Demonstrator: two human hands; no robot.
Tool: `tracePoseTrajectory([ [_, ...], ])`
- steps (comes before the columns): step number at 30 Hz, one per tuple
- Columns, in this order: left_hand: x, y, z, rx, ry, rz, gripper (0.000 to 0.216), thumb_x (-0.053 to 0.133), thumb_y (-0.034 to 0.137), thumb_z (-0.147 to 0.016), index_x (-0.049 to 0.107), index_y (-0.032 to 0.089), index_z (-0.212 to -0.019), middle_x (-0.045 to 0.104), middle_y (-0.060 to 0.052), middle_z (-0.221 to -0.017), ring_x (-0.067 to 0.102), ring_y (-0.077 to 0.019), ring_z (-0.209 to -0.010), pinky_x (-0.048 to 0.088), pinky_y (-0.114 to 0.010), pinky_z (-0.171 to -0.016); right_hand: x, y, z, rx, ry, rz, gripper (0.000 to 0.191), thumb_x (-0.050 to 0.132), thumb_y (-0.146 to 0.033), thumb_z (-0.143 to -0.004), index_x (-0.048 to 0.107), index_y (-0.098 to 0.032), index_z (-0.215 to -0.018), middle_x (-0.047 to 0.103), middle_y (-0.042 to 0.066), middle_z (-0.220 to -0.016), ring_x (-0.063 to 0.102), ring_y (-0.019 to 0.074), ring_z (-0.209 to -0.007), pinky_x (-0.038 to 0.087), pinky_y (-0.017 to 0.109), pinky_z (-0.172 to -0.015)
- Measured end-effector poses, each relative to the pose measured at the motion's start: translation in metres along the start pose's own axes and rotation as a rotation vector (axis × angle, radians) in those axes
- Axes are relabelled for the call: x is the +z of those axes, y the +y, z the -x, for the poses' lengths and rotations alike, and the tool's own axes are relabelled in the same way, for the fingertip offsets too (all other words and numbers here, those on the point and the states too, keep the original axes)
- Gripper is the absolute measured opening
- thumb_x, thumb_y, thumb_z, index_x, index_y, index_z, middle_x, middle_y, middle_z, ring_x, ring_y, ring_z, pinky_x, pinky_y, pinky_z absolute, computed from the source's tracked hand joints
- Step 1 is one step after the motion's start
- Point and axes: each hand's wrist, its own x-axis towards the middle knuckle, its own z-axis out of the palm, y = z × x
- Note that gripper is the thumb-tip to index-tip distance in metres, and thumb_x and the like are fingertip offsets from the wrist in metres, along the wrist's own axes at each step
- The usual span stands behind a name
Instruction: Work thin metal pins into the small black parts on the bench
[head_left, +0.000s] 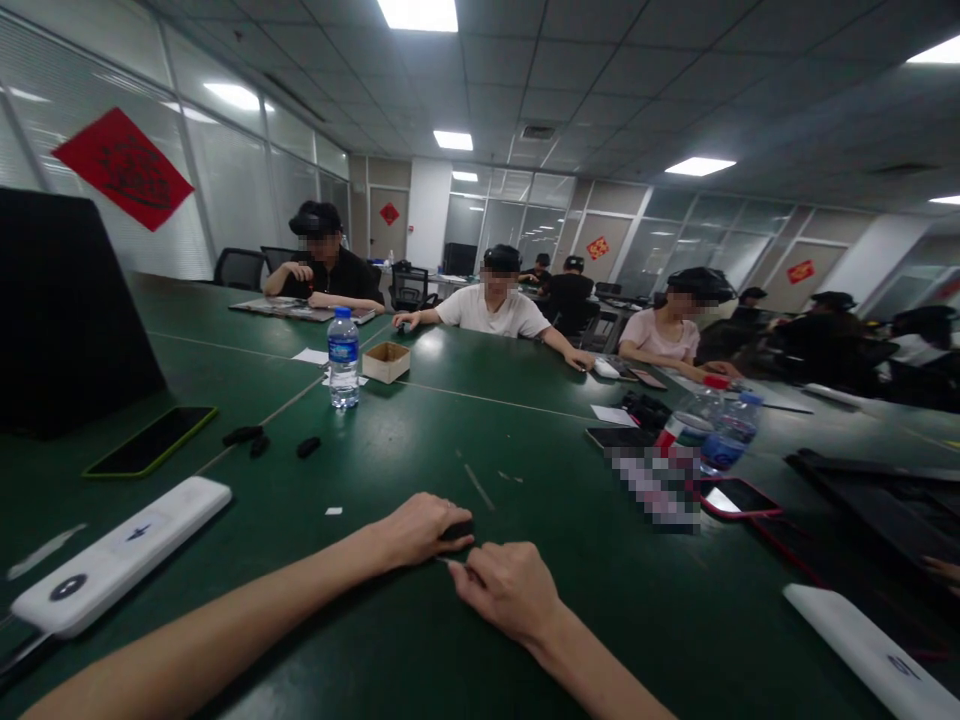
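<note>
My left hand [420,530] rests on the green table [525,420] with its fingers curled around a small black object [457,528]. Right beside it, my right hand [510,590] is closed in a pinch on a thin pale sliver [444,561] that points toward the black object. The two hands almost touch near the table's front middle. A thin stick [478,486] and a small scrap [334,511] lie on the table just beyond them.
A white power bank [120,565] and a phone [150,441] lie at the left, with small black pieces [259,440] nearby. A water bottle [343,358] and a cardboard box [386,362] stand further back. Other people sit across the table. Bottles [724,425] and a red phone [739,498] are at the right.
</note>
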Motion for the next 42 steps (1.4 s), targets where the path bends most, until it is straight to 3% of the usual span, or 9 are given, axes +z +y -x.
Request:
tracePoseTrajectory([
  [8,-0.007,0.000,0.003,0.000,0.034,0.142,0.035,0.048,0.044,-0.092,0.062,0.019,-0.112,0.069,-0.006,-0.097,0.064,-0.0180,-0.086,0.045,-0.026,-0.076,-0.015,0.024,0.004,0.189,-0.130,0.101,0.050,0.033,-0.043,-0.096,0.066,-0.018,-0.068,0.065,0.002,-0.062,0.049,0.0069,-0.046,0.025,0.021,-0.049],
  [23,-0.004,-0.002,0.003,-0.017,0.042,0.156,0.037,0.051,0.044,-0.091,0.063,0.019,-0.115,0.070,-0.006,-0.101,0.065,-0.0185,-0.089,0.046,-0.027,-0.077,-0.020,0.018,-0.002,0.189,-0.220,0.114,0.053,0.028,-0.046,-0.097,0.068,-0.018,-0.076,0.067,0.004,-0.070,0.053,0.0084,-0.049,0.028,0.021,-0.049],
  [42,-0.004,0.000,0.004,-0.017,0.034,0.097,0.043,0.047,0.044,-0.093,0.055,0.017,-0.126,0.068,-0.009,-0.103,0.065,-0.0205,-0.091,0.048,-0.030,-0.079,-0.021,0.014,-0.002,0.217,-0.234,0.096,0.051,0.030,-0.045,-0.097,0.069,-0.018,-0.079,0.068,0.005,-0.072,0.056,0.0086,-0.050,0.033,0.019,-0.048],
])
